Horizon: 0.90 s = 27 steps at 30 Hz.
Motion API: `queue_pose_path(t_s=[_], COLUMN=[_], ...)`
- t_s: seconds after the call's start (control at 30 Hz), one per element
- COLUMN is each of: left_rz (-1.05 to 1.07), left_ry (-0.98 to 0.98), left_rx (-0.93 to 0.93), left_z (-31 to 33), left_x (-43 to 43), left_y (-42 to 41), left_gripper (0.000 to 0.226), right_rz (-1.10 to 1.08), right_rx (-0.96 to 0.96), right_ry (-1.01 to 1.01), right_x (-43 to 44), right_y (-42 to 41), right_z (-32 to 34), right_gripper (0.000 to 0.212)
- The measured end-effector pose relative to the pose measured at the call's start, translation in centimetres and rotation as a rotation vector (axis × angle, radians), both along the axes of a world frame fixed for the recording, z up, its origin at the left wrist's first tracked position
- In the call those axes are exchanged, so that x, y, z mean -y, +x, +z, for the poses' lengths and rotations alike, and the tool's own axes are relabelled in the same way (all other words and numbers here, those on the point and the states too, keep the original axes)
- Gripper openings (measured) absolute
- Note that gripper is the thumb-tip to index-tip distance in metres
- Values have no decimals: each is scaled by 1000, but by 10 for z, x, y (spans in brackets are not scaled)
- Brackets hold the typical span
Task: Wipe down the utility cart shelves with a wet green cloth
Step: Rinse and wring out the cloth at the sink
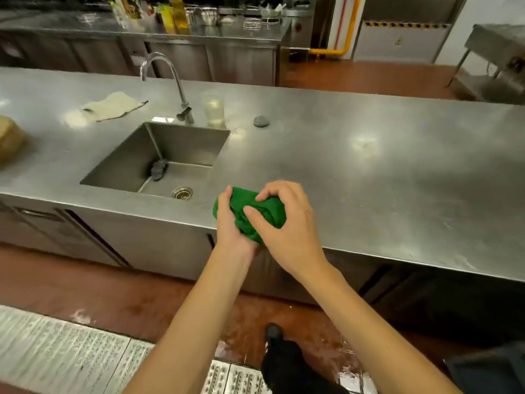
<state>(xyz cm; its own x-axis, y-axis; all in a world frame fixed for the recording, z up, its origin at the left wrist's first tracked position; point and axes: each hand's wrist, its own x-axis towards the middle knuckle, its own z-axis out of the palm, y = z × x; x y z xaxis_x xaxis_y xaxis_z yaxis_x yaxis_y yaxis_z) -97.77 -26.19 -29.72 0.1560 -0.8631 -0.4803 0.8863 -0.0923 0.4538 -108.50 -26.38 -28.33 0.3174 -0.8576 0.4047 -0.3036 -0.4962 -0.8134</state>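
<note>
The green cloth is bunched into a tight wad and held over the near edge of the counter, just to the right of the sink. The left grip is curled round the wad's left side and underside. The right grip is clamped over its top and right side, fingers pressing into the fabric. Both grips therefore grasp the cloth, and it looks as if it is being wrung or squeezed.

The frame does not show whether the cloth is actually wet. No water can be seen running from the tap at the sink's far edge.

No utility cart is in view, so the wiping itself has probably not begun and this looks like preparation. What seems to be left is to finish wringing, carry the cloth to the cart and wipe every shelf.

A beige rag lies near the counter's far edge, left of the tap, and a clear cup stands just right of it.
</note>
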Motion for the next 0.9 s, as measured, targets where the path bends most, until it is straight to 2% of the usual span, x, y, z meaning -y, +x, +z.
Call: queue_pose_path(t_s=[0.07,0.17,0.23,0.33,0.4,0.47,0.6,0.73,0.8,0.9], left_rz=[25,61,89,128,150,184,196,268,337,482], left_ry=[12,29,28,47,87,103,144,229,222,236], left_rx=[22,2,-12,48,90,78,72,230,294,421], left_z=[2,4,7,11,13,12,10,4,-2,-6], left_x=[10,31,50,87,114,138,176,199,208,223], left_y=[28,74,105,146,169,190,226,258,273,298], left_gripper=[52,61,60,42,33,33,43,41,39,25], right_rz=[31,158,249,303,249,169,85,33,54,65], right_rx=[-33,-63,-185,-437,-569,-597,-477,-460,-461,-496], right_ry=[-88,-355,-533,-677,-692,-698,-731,-644,-598,-486], right_x=[8,26,44,89,121,149,197,237,252,267], right_y=[23,56,78,115,143,173,224,264,286,320], right_z=[-1,-8,-16,-29,-36,-42,-49,-52,-50,-50], right_gripper=[27,54,69,93,102,104,83,72,76,100])
